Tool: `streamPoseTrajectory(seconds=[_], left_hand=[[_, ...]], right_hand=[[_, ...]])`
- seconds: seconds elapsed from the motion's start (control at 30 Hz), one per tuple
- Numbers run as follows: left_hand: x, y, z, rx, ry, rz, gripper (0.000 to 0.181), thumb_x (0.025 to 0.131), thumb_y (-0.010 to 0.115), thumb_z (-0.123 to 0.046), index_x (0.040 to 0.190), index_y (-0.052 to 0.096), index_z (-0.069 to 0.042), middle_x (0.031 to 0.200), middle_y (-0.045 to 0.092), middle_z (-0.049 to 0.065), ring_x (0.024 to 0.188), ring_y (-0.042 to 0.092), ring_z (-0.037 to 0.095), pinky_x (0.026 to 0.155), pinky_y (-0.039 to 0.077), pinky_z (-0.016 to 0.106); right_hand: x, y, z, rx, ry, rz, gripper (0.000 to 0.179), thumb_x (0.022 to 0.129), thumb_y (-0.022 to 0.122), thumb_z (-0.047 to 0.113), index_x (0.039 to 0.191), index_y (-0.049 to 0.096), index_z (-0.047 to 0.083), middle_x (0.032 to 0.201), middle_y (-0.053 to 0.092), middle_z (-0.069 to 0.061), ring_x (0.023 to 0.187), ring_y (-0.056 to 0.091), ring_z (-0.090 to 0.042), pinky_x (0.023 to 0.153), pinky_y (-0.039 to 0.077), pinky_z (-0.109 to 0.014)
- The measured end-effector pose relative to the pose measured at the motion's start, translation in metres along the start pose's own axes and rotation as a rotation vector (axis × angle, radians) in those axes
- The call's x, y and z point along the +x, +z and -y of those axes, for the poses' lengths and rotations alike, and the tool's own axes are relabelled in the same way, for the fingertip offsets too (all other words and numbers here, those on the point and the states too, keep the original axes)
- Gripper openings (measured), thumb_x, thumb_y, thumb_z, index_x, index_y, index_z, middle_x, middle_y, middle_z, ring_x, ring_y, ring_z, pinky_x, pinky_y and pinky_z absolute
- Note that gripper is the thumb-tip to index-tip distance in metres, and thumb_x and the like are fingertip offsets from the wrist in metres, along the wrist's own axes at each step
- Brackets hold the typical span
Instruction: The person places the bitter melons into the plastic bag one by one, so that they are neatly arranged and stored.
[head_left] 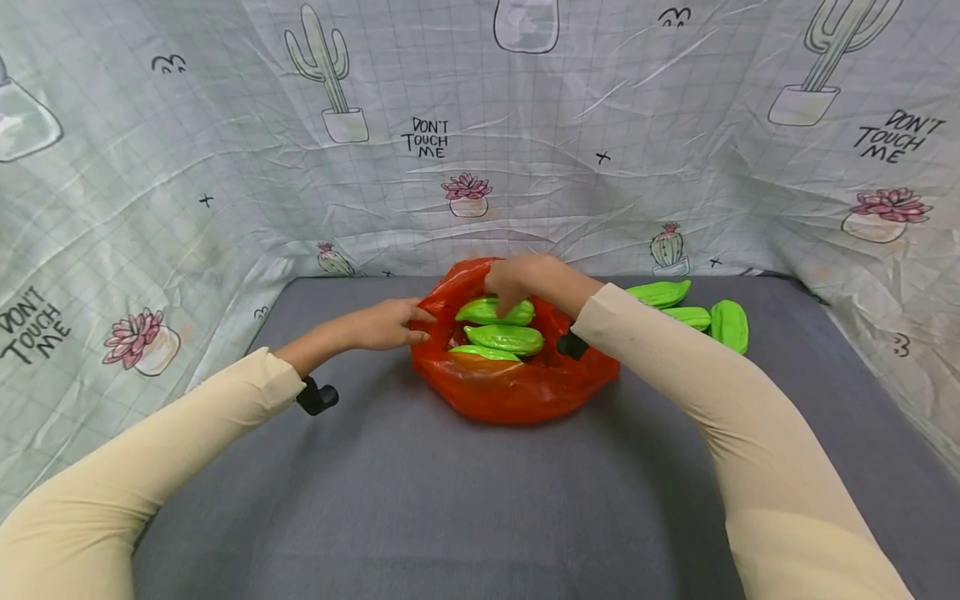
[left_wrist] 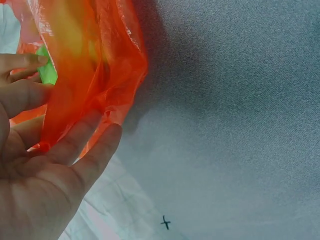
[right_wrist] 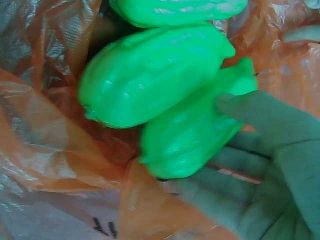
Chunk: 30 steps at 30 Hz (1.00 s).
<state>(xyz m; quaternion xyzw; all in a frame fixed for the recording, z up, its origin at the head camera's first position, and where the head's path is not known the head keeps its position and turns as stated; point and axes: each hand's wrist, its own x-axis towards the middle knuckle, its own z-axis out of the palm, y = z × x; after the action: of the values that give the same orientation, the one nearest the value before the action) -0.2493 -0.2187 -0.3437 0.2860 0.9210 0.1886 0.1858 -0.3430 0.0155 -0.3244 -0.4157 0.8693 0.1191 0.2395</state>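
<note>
A red plastic bag (head_left: pixel 517 396) lies open on the grey table, with several glossy, ridged green bitter melons (head_left: pixel 504 338) inside. My right hand (head_left: pixel 525 279) reaches over the back of its mouth. In the right wrist view, the thumb lies on top of one bitter melon (right_wrist: pixel 195 132) and the fingers curl beneath it, still among the others in the bag. At the bag's left rim, my left hand (head_left: pixel 386 323) holds the thin plastic between thumb and fingers, some fingertips inside and others outside, as the left wrist view shows.
More bitter melons (head_left: pixel 729 326) lie on the table to the right of the bag, partly behind the right sleeve. A pale printed cloth (head_left: pixel 525 167) hangs along the table's back and sides. Bare grey table (head_left: pixel 450 517) stretches in front of the bag.
</note>
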Motion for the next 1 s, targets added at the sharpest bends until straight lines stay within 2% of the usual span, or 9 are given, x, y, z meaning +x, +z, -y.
streamPoseTrajectory(seconds=[0.17,0.33,0.5,0.8,1.0], left_hand=[[0.000,-0.002,0.000,-0.009,0.002,-0.004,0.043,0.100,0.062,-0.010,0.138,0.056,0.010,0.146,0.051,0.024,0.125,0.052,0.035,0.104,0.048,0.049],[-0.001,-0.003,-0.002,0.035,0.011,-0.002,0.052,0.095,0.072,-0.014,0.139,0.056,0.010,0.142,0.054,0.023,0.121,0.054,0.033,0.105,0.046,0.048],[-0.002,-0.004,-0.005,0.052,-0.003,0.017,0.061,0.091,0.078,-0.019,0.140,0.055,0.009,0.142,0.054,0.023,0.115,0.057,0.031,0.101,0.049,0.047],[-0.004,-0.004,-0.003,0.046,-0.011,0.027,0.067,0.088,0.081,-0.020,0.141,0.053,0.010,0.146,0.049,0.026,0.114,0.054,0.033,0.099,0.050,0.046],[-0.004,-0.005,-0.004,0.035,-0.013,0.026,0.067,0.088,0.081,-0.019,0.141,0.052,0.010,0.148,0.047,0.026,0.117,0.054,0.035,0.101,0.049,0.048]], right_hand=[[-0.001,-0.003,0.002,-0.026,0.019,0.047,0.024,0.093,0.069,0.022,0.111,0.068,0.006,0.091,0.051,0.000,0.084,0.047,-0.019,0.073,0.044,-0.030],[-0.001,-0.009,0.005,-0.037,0.027,0.084,0.029,0.094,0.071,0.022,0.118,0.068,0.006,0.096,0.055,0.000,0.086,0.049,-0.019,0.077,0.047,-0.031],[-0.001,-0.011,0.006,-0.063,0.035,0.104,0.024,0.094,0.072,0.023,0.114,0.069,0.009,0.094,0.054,0.001,0.086,0.048,-0.019,0.079,0.047,-0.032],[0.005,-0.005,0.004,-0.101,0.110,0.098,0.029,0.093,0.074,0.030,0.112,0.068,0.010,0.097,0.055,0.001,0.086,0.048,-0.019,0.079,0.048,-0.036],[0.010,-0.002,0.002,-0.074,0.108,0.173,0.035,0.095,0.072,0.032,0.119,0.066,0.007,0.107,0.062,-0.002,0.090,0.056,-0.019,0.084,0.054,-0.035]])
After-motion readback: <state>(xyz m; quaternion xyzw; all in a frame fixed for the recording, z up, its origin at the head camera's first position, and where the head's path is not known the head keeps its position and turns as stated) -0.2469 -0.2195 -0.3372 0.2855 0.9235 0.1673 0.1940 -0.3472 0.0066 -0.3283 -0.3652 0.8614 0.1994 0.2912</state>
